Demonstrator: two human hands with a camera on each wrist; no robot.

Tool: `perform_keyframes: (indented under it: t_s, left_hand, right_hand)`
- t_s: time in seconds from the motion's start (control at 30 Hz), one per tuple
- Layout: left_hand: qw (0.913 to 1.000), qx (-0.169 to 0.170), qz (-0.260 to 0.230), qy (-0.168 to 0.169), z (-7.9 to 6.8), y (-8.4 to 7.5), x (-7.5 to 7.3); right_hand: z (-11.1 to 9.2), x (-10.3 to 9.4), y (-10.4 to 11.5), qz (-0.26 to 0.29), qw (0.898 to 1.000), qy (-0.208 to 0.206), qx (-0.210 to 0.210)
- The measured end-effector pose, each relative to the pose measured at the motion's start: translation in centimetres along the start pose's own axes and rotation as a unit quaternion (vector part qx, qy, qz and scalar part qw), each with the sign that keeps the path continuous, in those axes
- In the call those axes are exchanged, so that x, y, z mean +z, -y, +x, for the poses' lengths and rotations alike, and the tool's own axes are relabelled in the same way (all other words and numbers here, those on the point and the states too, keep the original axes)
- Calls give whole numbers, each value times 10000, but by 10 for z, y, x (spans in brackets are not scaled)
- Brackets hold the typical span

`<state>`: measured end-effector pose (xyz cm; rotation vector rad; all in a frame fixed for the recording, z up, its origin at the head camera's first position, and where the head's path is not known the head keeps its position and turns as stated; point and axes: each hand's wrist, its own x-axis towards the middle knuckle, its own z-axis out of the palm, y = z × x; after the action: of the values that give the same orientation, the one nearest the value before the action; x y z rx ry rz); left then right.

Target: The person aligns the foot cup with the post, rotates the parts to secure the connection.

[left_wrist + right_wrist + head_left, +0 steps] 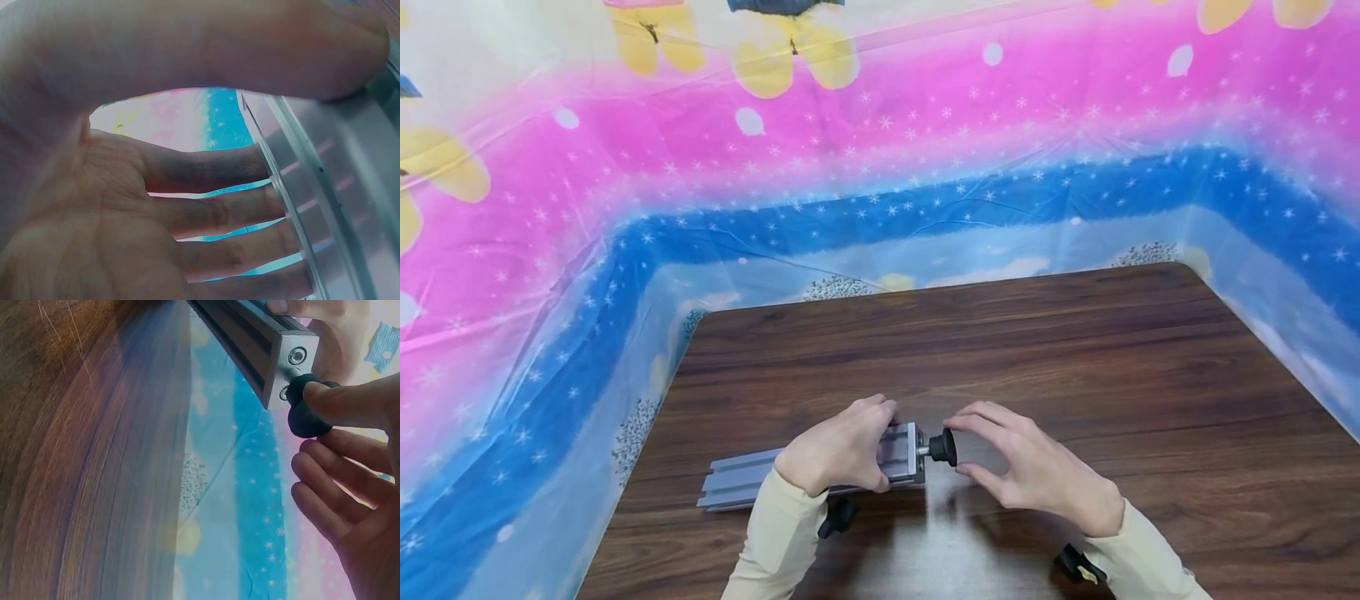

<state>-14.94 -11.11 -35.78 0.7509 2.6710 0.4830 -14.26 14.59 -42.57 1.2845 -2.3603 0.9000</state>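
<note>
A grey slotted aluminium profile (741, 477) lies crosswise in front of me, with a flat plate on its right end. My left hand (842, 446) grips it near that end; in the left wrist view the thumb lies over one face of the profile (340, 187) and the fingertips meet its edge. From the end plate (290, 369) a threaded metal stem sticks out, carrying a black lobed knob (942, 447). My right hand (1030, 462) pinches this knob, the thumb pressed on it in the right wrist view. The fingertips behind the knob are partly hidden.
Beneath is a dark wood-grain table (1000, 350). A black knob-like part (838, 517) sits under the left wrist, and another black piece (1078, 565) with a bit of yellow lies by the right sleeve. A patterned pink and blue cloth (880, 150) hangs around the table.
</note>
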Motion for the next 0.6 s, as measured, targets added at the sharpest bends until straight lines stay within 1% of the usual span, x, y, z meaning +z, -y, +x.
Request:
perform_keyframes:
  t_s: [0.1,0.4,0.6]
  left_hand:
    - [10000,69,7,-49,0,1,1]
    - [9999,82,-5,-60,-1,2,1]
    - [10000,72,-22,-58,-1,1,1]
  right_hand:
    - [0,2,0,23,10000,-32,31]
    - [1,5,0,42,9981,140,597]
    - [4,7,-1,75,9965,219,802]
